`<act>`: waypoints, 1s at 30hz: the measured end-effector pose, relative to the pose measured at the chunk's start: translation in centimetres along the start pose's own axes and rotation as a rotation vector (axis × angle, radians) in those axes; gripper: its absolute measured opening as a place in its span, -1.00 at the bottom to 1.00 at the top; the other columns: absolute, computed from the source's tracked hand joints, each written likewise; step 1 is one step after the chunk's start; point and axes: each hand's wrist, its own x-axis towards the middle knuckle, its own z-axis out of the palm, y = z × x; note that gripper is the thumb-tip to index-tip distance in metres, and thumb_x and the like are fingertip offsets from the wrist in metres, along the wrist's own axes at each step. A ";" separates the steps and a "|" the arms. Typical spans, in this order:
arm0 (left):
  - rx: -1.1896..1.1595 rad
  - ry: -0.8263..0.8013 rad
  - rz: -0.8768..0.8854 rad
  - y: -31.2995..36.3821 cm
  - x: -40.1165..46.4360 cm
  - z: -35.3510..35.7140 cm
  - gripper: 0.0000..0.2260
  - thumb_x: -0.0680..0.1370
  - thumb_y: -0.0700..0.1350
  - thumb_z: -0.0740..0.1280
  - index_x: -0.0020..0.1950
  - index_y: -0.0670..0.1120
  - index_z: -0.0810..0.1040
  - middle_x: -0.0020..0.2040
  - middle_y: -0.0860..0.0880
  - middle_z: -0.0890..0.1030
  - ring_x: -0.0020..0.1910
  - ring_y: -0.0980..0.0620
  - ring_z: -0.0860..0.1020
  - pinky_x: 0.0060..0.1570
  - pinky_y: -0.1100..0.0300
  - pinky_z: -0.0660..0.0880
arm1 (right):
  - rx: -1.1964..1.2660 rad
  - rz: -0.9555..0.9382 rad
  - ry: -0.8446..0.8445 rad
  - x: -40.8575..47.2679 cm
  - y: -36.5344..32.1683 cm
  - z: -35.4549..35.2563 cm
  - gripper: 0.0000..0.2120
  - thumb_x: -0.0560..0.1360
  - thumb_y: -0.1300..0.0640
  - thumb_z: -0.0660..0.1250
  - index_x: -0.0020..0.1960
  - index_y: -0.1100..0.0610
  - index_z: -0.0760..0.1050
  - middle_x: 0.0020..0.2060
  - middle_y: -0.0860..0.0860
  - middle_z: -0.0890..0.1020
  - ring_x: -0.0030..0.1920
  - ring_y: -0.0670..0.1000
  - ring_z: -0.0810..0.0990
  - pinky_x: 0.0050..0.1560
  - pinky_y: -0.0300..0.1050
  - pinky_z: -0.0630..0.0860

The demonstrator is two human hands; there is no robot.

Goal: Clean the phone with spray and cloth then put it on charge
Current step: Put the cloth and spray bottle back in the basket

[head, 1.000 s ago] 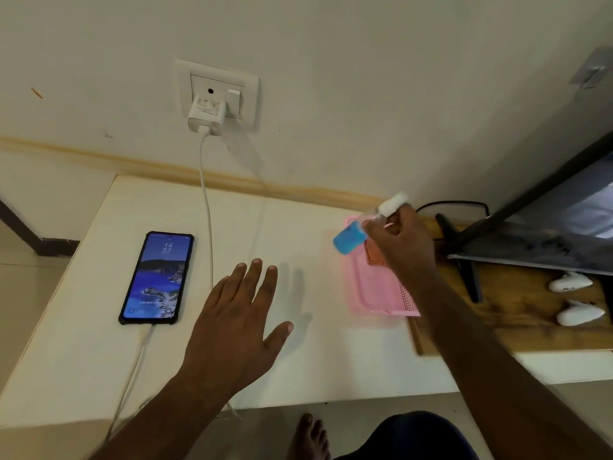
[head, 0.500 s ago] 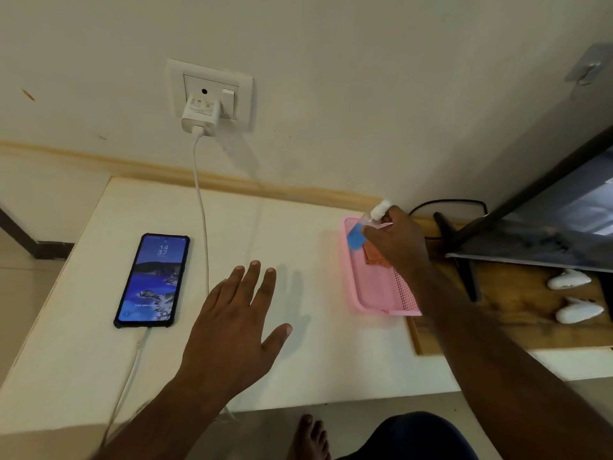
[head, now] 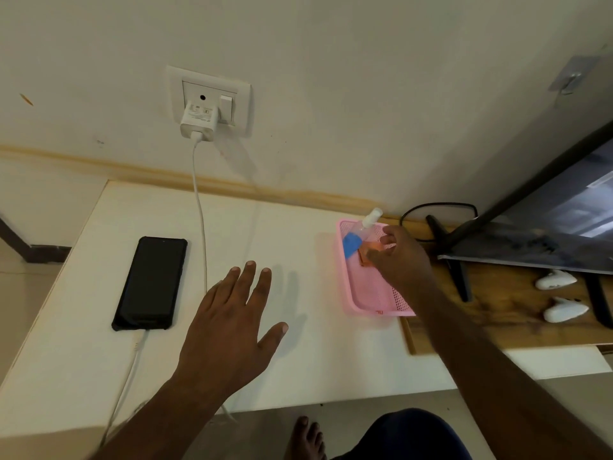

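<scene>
Beside the pink basket (head: 374,293), the right hand (head: 399,257) is hovering with fingers loosened just off the spray bottle (head: 356,237) leaning inside it (orange cloth (head: 370,252) beneath), while the left hand (head: 229,330) is hanging spread, and the dark-screened phone (head: 151,283) is lying well left, cable (head: 199,207) plugged in.

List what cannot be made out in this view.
- Head view: whether the right hand has let go of the spray bottle; its fingers are blurred.
- Most of the orange cloth in the pink basket, hidden under that hand.
- The cable's plug at the phone: too small.
</scene>
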 end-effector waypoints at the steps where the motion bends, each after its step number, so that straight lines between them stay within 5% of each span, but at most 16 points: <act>1: -0.007 0.000 0.000 0.0 0.0 -0.1 -0.23 0.48 0.42 -0.17 0.60 0.08 -0.21 0.62 -0.01 -0.18 0.60 -0.05 -0.13 0.56 -0.03 -0.03 | -0.055 -0.067 0.002 -1.2 0.5 -0.4 -0.67 0.46 -0.15 0.40 0.17 -0.10 0.44 0.02 -0.16 0.57 -0.13 -0.17 0.53 -0.28 -0.26 0.45; 5: -0.028 0.000 -0.001 -0.1 0.0 -0.3 -0.22 0.49 0.41 -0.13 0.62 0.06 -0.11 0.62 -0.02 -0.12 0.61 -0.06 -0.07 0.55 -0.04 0.01 | -0.255 -0.364 -0.139 -6.3 3.3 -1.6 -0.52 0.39 -0.33 0.37 0.22 -0.15 0.50 0.07 -0.31 0.47 0.04 -0.27 0.44 -0.01 -0.24 0.43; 8: -0.012 0.005 -0.010 -0.1 0.0 -0.3 -0.22 0.49 0.43 -0.17 0.62 0.06 -0.14 0.61 0.00 -0.17 0.61 -0.05 -0.07 0.53 -0.01 -0.02 | -0.416 -0.434 -0.194 -8.2 5.5 -1.3 -0.54 0.40 -0.21 0.44 0.25 -0.11 0.54 0.15 -0.20 0.58 0.14 -0.14 0.50 0.11 -0.15 0.48; 14: -0.006 -0.004 -0.026 0.0 0.1 -0.3 -0.22 0.49 0.42 -0.15 0.62 0.06 -0.11 0.61 0.00 -0.14 0.61 -0.05 -0.03 0.52 -0.02 0.01 | -0.591 -0.508 -0.066 -7.7 5.9 0.3 -0.75 0.37 0.09 0.55 0.05 -0.03 0.67 -0.08 -0.06 0.72 -0.08 0.02 0.68 -0.04 0.05 0.62; 30: -0.019 0.009 -0.008 0.0 0.3 0.0 -0.22 0.49 0.42 -0.12 0.62 0.05 -0.07 0.59 0.01 -0.13 0.60 -0.07 0.01 0.51 -0.02 0.01 | -0.608 -0.432 -0.033 -1.8 3.3 1.4 -0.76 0.49 0.04 0.43 0.16 -0.08 0.63 0.04 -0.08 0.68 0.03 0.01 0.61 0.04 0.02 0.59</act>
